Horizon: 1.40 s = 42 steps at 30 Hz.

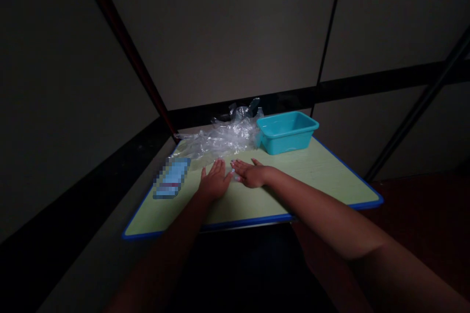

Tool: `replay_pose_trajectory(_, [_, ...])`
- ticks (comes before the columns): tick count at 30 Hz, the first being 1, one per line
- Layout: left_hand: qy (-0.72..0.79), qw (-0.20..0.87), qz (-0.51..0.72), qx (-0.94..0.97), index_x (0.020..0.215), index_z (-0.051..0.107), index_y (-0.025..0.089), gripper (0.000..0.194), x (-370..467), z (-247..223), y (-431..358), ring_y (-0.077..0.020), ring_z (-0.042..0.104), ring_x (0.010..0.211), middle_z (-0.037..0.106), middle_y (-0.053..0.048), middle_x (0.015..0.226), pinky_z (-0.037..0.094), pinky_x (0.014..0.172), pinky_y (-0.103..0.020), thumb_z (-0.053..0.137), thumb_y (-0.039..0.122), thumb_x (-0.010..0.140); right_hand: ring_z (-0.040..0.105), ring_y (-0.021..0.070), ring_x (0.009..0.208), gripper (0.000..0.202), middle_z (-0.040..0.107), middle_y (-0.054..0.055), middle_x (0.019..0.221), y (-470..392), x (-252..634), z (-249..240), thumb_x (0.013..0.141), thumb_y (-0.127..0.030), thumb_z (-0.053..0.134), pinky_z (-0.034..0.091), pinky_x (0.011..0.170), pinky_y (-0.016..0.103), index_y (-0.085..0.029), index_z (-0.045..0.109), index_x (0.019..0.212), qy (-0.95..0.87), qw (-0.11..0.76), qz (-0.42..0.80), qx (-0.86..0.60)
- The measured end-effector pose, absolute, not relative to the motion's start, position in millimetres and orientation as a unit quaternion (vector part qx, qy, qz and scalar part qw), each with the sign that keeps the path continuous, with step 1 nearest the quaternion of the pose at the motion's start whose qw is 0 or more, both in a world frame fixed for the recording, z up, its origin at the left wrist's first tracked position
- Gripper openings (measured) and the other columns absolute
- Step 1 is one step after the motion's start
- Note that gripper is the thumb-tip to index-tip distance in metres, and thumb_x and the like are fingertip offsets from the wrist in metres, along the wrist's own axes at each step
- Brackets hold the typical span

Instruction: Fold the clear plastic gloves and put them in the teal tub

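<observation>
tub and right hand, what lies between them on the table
In the head view, just a stretch of bare green tabletop shows between the tub and the right hand.

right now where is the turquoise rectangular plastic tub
In the head view, the tub stands at the far right corner of the pale green, blue-edged table, just right of the heap of crumpled clear plastic.
</observation>
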<state>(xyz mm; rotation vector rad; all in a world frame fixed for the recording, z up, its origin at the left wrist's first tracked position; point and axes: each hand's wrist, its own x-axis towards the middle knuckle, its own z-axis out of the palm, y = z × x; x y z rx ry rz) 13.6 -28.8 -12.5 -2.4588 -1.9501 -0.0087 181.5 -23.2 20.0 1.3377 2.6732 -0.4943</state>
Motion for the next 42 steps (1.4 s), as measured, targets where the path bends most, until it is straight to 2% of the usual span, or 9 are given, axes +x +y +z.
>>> replay_pose_trajectory(6, [-0.639,0.008,0.013,-0.769,0.145,0.020,0.011,0.062,16,-6,-34,-0.0215,0.013,0.141,0.015,-0.011,0.152,0.010,0.110,-0.055,0.017,0.045,0.093,0.007,0.0244,0.140,0.067,0.006,0.009,0.153,-22,190,27,0.091,-0.035,0.039,0.009,0.109,0.057,-0.018,0.008,0.148,0.877,0.086,-0.172,0.441])
replay_pose_trajectory(12, [-0.638,0.005,0.019,-0.769,0.145,0.019,0.012,0.069,17,-5,-33,-0.0251,0.011,0.141,0.014,-0.013,0.152,0.012,0.109,-0.056,0.021,0.054,0.090,0.010,0.0254,0.140,0.058,0.014,0.011,0.152,-15,196,25,0.093,-0.033,0.034,0.015,0.108,0.058,-0.018,0.019,0.147,0.899,0.032,-0.157,0.408])
replay_pose_trajectory(15, [-0.638,-0.007,0.012,-0.770,0.145,0.017,0.011,0.075,16,-7,-31,-0.0254,0.012,0.141,0.012,-0.014,0.152,0.010,0.109,-0.057,0.022,0.059,0.088,0.008,0.0264,0.140,0.062,0.012,0.010,0.152,-11,198,24,0.090,-0.031,0.042,0.016,0.107,0.058,-0.020,0.019,0.146,0.908,0.054,-0.146,0.389])
replay_pose_trajectory(20, [-0.635,-0.006,-0.001,-0.772,0.145,0.019,0.011,0.081,14,-10,-31,-0.0261,0.012,0.141,0.013,-0.014,0.152,0.011,0.110,-0.056,0.023,0.065,0.085,0.006,0.0283,0.140,0.072,0.009,0.010,0.153,-8,202,26,0.088,-0.039,0.047,0.017,0.108,0.057,-0.017,0.014,0.147,0.900,0.076,-0.173,0.394])
replay_pose_trajectory(24, [-0.637,-0.016,-0.019,-0.770,0.144,0.023,0.015,0.063,14,-9,-31,-0.0217,0.013,0.141,0.017,-0.010,0.152,0.012,0.110,-0.054,0.012,0.049,0.092,0.006,0.0260,0.140,0.064,0.013,0.009,0.152,-10,200,27,0.090,-0.039,0.043,0.016,0.108,0.057,-0.018,0.020,0.146,0.906,0.032,-0.148,0.395])
replay_pose_trajectory(27, [-0.648,-0.046,-0.047,-0.758,0.145,0.020,0.017,0.057,13,-9,-30,-0.0178,0.015,0.140,0.019,-0.008,0.151,0.013,0.111,-0.051,0.004,0.037,0.094,0.007,0.0246,0.141,0.063,0.012,0.009,0.153,-18,193,26,0.092,-0.044,0.039,0.011,0.108,0.057,-0.021,0.018,0.147,0.912,-0.010,-0.153,0.380])
replay_pose_trajectory(33, [-0.655,-0.068,-0.049,-0.751,0.146,0.015,0.013,0.059,13,-7,-30,-0.0168,0.011,0.141,0.014,-0.008,0.152,0.012,0.112,-0.050,0.004,0.037,0.094,0.009,0.0275,0.140,0.075,0.008,0.012,0.152,-34,184,26,0.087,-0.049,0.047,0.005,0.108,0.059,-0.021,0.014,0.147,0.921,0.081,-0.173,0.339])
replay_pose_trajectory(37, [-0.648,-0.042,-0.031,-0.760,0.145,0.020,0.014,0.058,14,-7,-31,-0.0173,0.012,0.141,0.016,-0.008,0.152,0.011,0.112,-0.051,0.006,0.037,0.094,0.012,0.0314,0.139,0.081,0.010,0.017,0.151,-38,189,34,0.084,-0.053,0.050,0.007,0.108,0.058,-0.014,0.016,0.147,0.907,0.092,-0.191,0.363])
replay_pose_trajectory(42, [-0.652,-0.038,-0.029,-0.757,0.145,0.020,0.013,0.058,15,-7,-32,-0.0172,0.013,0.141,0.016,-0.008,0.152,0.013,0.111,-0.051,0.006,0.037,0.094,0.011,0.0322,0.139,0.088,0.010,0.023,0.149,-41,192,46,0.083,-0.061,0.044,0.012,0.108,0.059,-0.004,0.017,0.145,0.893,0.124,-0.182,0.392])
